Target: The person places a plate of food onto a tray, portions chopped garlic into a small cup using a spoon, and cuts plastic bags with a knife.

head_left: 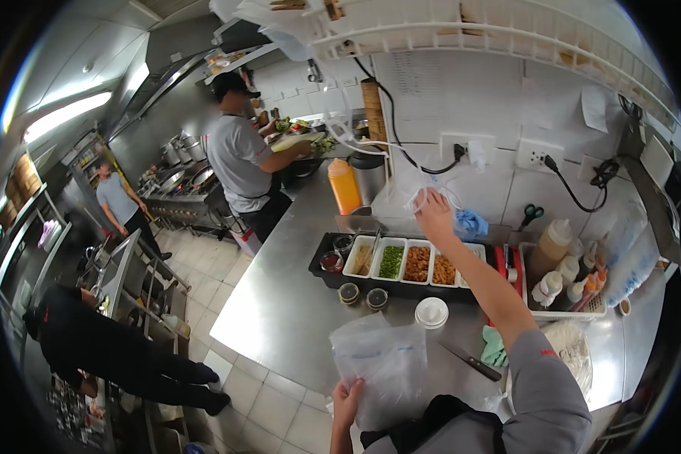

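Observation:
My left hand point(346, 403) is closed on the edge of some clear plastic bags point(382, 363) at the front of the steel counter point(280, 303). Stretched out over the topping trays, my right hand point(433, 214) is at clear plastic point(416, 198) near the wall; what its fingers grip is too small to make out. Below that arm, the black holder has white trays of green onion point(391, 261) and brown bits point(418, 263). Two small lidded cups point(377, 299) and a stack of white lids point(431, 312) stand between the bags and the holder.
A knife point(473, 361) and a green cloth point(494, 346) lie right of the bags. A basket of sauce bottles point(556, 261) stands at the right. An orange bottle point(343, 185) is at the back. Several people work on the left. A wire rack point(461, 41) hangs overhead.

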The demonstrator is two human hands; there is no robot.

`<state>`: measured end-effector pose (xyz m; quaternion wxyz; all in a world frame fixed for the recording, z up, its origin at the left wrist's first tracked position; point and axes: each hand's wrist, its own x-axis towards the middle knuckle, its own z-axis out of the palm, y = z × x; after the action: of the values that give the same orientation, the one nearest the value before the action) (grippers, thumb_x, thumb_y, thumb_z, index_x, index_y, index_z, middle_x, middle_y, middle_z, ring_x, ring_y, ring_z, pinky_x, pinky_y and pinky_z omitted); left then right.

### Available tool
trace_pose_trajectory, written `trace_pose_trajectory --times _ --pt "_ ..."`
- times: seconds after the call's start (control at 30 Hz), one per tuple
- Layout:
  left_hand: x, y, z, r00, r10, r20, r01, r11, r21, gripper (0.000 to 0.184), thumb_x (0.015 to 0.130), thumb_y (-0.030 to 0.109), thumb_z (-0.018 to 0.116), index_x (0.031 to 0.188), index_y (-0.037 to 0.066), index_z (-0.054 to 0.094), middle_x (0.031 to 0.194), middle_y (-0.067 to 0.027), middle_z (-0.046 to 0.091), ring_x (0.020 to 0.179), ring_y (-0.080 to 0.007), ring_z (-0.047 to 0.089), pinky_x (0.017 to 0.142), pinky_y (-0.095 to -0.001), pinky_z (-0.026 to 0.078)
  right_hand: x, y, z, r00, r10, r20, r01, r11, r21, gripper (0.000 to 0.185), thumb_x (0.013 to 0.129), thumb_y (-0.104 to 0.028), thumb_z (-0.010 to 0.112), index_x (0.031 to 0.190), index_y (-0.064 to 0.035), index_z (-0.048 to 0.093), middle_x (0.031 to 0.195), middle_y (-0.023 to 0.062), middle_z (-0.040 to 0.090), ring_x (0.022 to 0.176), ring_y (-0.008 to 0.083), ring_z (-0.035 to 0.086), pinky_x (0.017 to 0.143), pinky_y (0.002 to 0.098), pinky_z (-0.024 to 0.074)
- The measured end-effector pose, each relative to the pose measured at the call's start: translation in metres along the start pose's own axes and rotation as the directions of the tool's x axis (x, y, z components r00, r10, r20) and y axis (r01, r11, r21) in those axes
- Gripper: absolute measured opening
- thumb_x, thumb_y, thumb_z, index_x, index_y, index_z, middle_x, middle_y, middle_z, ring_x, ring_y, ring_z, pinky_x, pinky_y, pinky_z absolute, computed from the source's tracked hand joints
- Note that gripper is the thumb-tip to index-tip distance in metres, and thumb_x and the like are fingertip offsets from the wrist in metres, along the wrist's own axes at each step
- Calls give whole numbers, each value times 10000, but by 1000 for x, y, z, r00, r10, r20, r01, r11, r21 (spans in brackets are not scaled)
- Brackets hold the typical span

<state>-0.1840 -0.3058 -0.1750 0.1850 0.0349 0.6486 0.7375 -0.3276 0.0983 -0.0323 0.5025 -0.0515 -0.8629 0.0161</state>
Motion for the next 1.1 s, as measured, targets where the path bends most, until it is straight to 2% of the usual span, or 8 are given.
trace_pose_trajectory --times 0.23,0.5,0.6,0.73,0.83,0.9,1.0,1.1 --pt "-3 0 5 993 -79 -92 61 980 -187 247 888 225 571 1042 34 598 879 -6 613 762 -89 551 668 -221 433 -77 -122 -95 923 -377 75 327 874 360 282 619 -171 706 837 -82 550 1138 129 560 1137 300 502 950 452 398" --pt "4 -13 -5 993 -66 103 116 775 -621 475 915 318 513 1281 28 423 1234 -76 519 1096 -222 530 869 -356 468 -157 -214 -131 895 -373 247 77 672 737 204 733 -186 660 832 -59 534 1122 127 560 1107 312 527 946 438 420" --pt "-12 -2 -1 989 -54 136 129 765 -631 449 921 274 488 1291 33 411 1234 -95 515 1110 -224 523 862 -360 477 -177 -225 -139 788 -504 354 85 658 749 214 759 -222 634 845 -54 534 1112 136 549 1099 318 521 969 446 396" --pt "-6 -21 -16 991 -89 97 119 922 -369 346 903 95 505 1240 42 445 1103 -85 570 974 -184 573 755 -315 511 -163 -215 -147 411 -699 585 -178 568 803 204 804 -285 647 809 -92 582 948 101 614 978 277 584 932 395 417" --pt "-8 -17 -11 995 -83 -46 70 967 -246 321 884 48 525 1199 26 466 1013 -63 595 855 -156 594 691 -287 510 -124 -182 -122 812 -333 479 -248 547 800 211 755 -262 714 758 -87 596 886 78 634 837 265 607 744 372 478" --pt "-14 -18 -7 990 -78 -118 52 976 -212 315 876 41 540 1184 22 476 979 -52 600 813 -141 591 671 -273 501 -53 -148 -101 747 -43 663 -436 721 538 254 733 -283 703 868 -81 628 881 84 633 861 294 602 789 385 470" --pt "-19 -30 -6 986 -72 -148 39 976 -213 317 867 53 564 1173 23 488 970 -47 599 809 -128 578 682 -264 484 -14 -58 2 946 132 295 -168 981 100 664 674 -428 730 1192 -86 493 1121 124 561 1052 314 516 887 435 411" --pt "-16 -39 -4 987 -30 -160 -7 975 -224 315 853 54 585 1156 20 505 982 -49 602 819 -124 578 705 -259 473 4 -15 39 831 290 475 -199 952 -233 545 697 -376 714 1124 -73 559 1115 124 572 1079 309 512 875 441 415"
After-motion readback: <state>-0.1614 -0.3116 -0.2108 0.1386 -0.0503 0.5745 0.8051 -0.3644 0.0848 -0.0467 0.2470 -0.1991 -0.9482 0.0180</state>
